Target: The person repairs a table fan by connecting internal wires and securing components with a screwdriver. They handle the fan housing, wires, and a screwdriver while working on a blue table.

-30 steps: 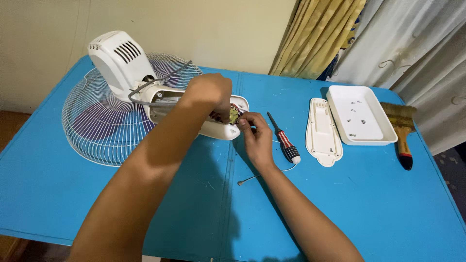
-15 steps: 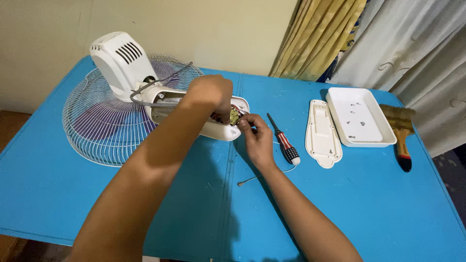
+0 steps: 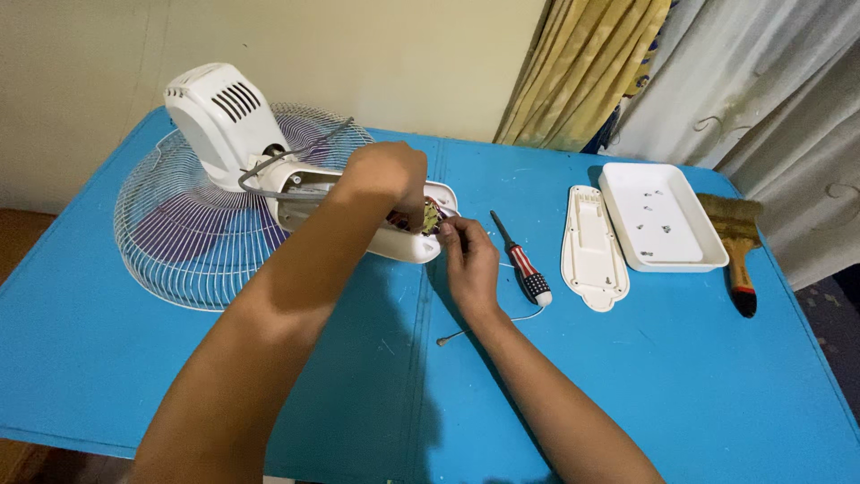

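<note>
The white fan lies on its side on the blue table, toward the far left. Its round wire guard lies flat on the table top at the left edge; the motor housing rises above it. The opened control housing runs out from the motor to the right, long axis roughly left to right, open face upward, its rounded end pointing toward the table's middle.

Left hand: forearm enters from the lower left and crosses diagonally up; the hand is curled, palm down, over the open housing. Whether it grips anything cannot be told.

Right hand: forearm enters from the lower right; the fingers are drawn close together, pinching at small parts at the housing's rounded end. What exactly is pinched is too small to make out.

A screwdriver with a red and black handle lies just right of that hand, tip pointing away. Farther right lie a detached white cover, lengthwise front to back, a white tray holding small screws, and a paintbrush. A thin wire lies on the table near the right wrist.

The housing's interior is largely hidden by the left hand.
</note>
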